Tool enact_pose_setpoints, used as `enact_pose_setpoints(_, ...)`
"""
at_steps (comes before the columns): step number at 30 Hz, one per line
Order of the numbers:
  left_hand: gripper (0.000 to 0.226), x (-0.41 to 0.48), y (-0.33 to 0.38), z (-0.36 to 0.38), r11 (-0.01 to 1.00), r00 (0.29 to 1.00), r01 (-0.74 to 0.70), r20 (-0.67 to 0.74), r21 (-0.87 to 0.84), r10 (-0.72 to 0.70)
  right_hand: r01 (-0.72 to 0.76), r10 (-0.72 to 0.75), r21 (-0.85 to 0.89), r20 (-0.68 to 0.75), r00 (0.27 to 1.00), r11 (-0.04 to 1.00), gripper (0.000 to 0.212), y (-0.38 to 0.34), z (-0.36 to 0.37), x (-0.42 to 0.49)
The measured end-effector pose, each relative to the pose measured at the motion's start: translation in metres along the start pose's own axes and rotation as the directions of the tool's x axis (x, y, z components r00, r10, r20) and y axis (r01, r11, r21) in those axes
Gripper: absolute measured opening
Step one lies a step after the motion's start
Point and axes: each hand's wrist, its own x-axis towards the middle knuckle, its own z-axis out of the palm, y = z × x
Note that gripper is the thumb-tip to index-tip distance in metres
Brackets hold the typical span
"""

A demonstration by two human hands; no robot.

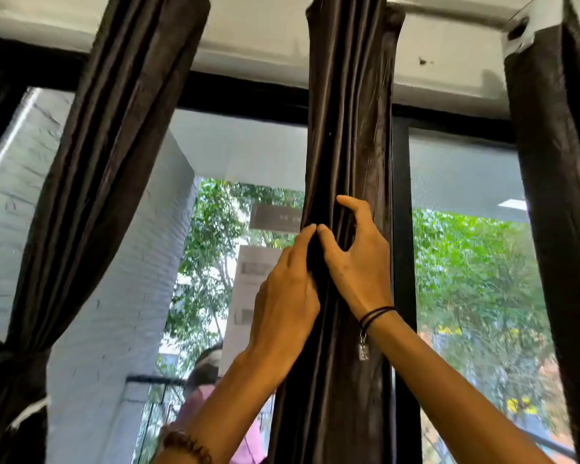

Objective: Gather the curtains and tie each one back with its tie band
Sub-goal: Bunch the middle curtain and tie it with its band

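Both arms raised; L hand [286, 296] & R hand [357, 262] fingers curled, gripping mid curtain [349, 128].

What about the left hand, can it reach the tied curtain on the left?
Probably yes. The left hand holds the middle curtain, and only window glass lies between it and the tied curtain, so nothing seems to block a sideways reach.

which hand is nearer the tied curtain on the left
Left. The left hand grips the middle curtain at its left edge, toward the tied curtain; the right hand holds it further right.
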Motion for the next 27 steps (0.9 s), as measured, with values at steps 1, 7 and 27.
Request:
enact_pose_setpoints(1, 0.067, -0.012, 0.002, 0.001, 1.000, 1.000, 0.004, -0.013, -0.018, -0.004, -0.014, 0.014, 0.003, 0.020, 1.000, 1.000, 0.044, 0.001, -0.004, -0.011)
enact_pose_setpoints(7, 0.070, -0.071, 0.000, 0.009, 0.975, 0.977, 0.214, -0.014, -0.057, -0.215, -0.135, 0.127, 0.040, 0.160, 0.979, 0.990, 0.044, 0.008, -0.026, -0.072)
enact_pose_setpoints(27, 0.039, -0.198, 0.012, 0.021, 0.853, 0.841, 0.520, 0.147, 0.044, -0.520, 0.043, 0.079, -0.442, 0.254, 0.964, 0.896, 0.043, 0.021, -0.063, -0.205)
